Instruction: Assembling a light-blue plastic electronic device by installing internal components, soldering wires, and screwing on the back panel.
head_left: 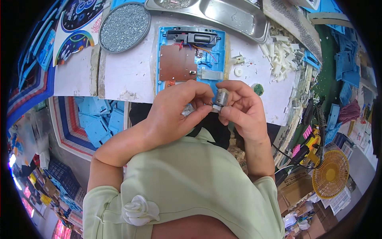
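Close to my body, at the table's front edge, my right hand (244,107) grips a small silvery cylinder that looks like a motor (222,96). A small white piece (217,107) sits at its lower end. The thumb and forefinger of my left hand (179,105) are pinched against that end; what they hold is too small to make out. Some clear material (188,109) shows under the left palm. Just beyond both hands lies an open blue plastic casing (162,36) with a brown circuit board (177,61), thin wires and a black mechanism (195,38) inside.
A round tray of small metal screws (124,27) stands at the back left, a steel tray (234,18) behind the casing. White plastic parts (280,53) are heaped at the right. Blue panels (97,115) fill a bin at the left; a yellow fan (331,174) stands lower right.
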A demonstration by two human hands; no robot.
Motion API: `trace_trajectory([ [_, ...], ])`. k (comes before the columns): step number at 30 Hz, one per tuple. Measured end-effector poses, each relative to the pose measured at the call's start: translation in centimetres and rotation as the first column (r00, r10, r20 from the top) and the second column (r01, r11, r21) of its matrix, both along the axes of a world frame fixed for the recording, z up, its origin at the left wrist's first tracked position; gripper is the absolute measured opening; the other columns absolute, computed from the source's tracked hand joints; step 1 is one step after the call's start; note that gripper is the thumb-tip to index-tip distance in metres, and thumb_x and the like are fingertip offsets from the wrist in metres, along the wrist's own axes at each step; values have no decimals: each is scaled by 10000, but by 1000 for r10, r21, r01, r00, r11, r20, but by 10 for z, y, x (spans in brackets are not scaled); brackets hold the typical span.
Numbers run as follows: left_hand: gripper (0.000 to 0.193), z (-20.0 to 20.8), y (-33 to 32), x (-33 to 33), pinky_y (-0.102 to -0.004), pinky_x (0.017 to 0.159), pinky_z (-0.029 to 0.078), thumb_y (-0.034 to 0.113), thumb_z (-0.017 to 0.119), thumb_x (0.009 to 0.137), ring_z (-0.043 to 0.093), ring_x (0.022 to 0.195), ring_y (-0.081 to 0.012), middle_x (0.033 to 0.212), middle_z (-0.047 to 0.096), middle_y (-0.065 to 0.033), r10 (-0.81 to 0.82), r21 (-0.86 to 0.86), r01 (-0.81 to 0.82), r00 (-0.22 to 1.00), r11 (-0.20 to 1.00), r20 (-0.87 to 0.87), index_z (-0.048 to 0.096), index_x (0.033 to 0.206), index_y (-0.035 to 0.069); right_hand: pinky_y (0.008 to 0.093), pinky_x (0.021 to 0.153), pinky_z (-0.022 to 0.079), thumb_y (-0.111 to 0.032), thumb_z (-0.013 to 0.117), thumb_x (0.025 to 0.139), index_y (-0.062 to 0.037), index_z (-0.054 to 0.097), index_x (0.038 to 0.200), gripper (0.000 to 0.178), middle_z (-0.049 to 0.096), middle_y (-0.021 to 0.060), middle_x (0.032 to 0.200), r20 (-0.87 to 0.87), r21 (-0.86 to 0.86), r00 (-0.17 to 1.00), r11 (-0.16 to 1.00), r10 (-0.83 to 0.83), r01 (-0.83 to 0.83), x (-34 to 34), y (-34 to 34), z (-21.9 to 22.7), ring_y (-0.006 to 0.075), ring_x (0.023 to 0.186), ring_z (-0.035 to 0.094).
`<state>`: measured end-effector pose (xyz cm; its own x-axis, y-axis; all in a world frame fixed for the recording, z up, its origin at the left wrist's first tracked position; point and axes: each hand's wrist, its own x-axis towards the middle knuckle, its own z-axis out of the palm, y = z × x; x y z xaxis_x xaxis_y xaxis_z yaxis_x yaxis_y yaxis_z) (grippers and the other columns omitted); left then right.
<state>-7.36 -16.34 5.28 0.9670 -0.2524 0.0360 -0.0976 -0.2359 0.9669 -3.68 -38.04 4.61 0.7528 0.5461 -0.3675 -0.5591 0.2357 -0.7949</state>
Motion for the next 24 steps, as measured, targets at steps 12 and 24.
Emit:
trace_trajectory([
  [12, 295, -7, 0, -1, -321, 723, 555, -54, 762, 824, 701, 832, -193, 952, 698, -111, 58, -24, -56, 993, 998, 100, 626, 1077, 13, 228, 600, 481, -3, 783, 828, -6, 610, 1256, 462, 619, 35, 840, 759, -439, 622, 858, 194, 267, -6, 7, 1, 91, 697, 592],
  [24, 220, -11, 7, 4, -351, 709, 543, -64, 763, 777, 701, 837, -274, 966, 717, -110, 98, -74, -78, 944, 994, 316, 653, 938, 39, 323, 575, 487, 10, 824, 702, -48, 682, 1077, 405, 689, 74, 891, 923, -273, 342, 926, 177, 259, 9, 13, 7, 233, 697, 622],
])
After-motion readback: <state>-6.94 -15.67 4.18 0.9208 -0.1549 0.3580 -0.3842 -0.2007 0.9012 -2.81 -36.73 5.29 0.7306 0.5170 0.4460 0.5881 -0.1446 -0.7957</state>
